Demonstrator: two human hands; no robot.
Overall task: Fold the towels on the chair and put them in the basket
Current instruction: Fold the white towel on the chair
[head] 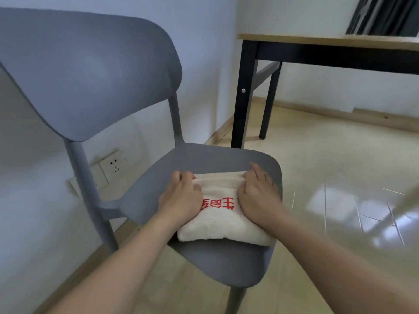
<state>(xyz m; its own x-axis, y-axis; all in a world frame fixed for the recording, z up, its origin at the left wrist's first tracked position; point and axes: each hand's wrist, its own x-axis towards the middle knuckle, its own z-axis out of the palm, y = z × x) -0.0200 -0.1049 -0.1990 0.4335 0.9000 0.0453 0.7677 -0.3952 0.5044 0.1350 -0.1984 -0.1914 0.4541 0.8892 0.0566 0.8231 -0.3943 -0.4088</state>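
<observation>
A: How many towels on show?

B: Just one: a folded cream terry towel with red embroidered characters (pixel 221 214), lying on the seat of the single grey moulded plastic chair (pixel 199 159), toward the front right part of that seat.

A: And hands?

B: Two, both bare. Left hand (pixel 181 196) on the towel's left side, fingers curled over the far left corner of the cloth. Right hand (pixel 257 191) on the right side, fingers bent and gathering the far right corner. Both clenched on the towel, palms pressing down on top of it, red characters visible between them.

A: Layers in the fold?

B: Hard to count; several edges stacked along the far side, thick rounded fold at the near edge.

A: Any basket?

B: Nowhere in this view.

A: The room, then?

B: One black-legged table with a pale wooden top (pixel 317 39) to the right, behind the chair, near the corner. Something dark and slatted (pixel 383 14) leaning above it, too blurred to name. Pale glossy tiled floor (pixel 340 177) with bright reflections at the right. Plain white wall (pixel 204 53) behind the chair, with a cluster of white wall sockets (pixel 108 168) low down, seen between the chair's back leg and seat. Wooden skirting along the base of the walls.
</observation>
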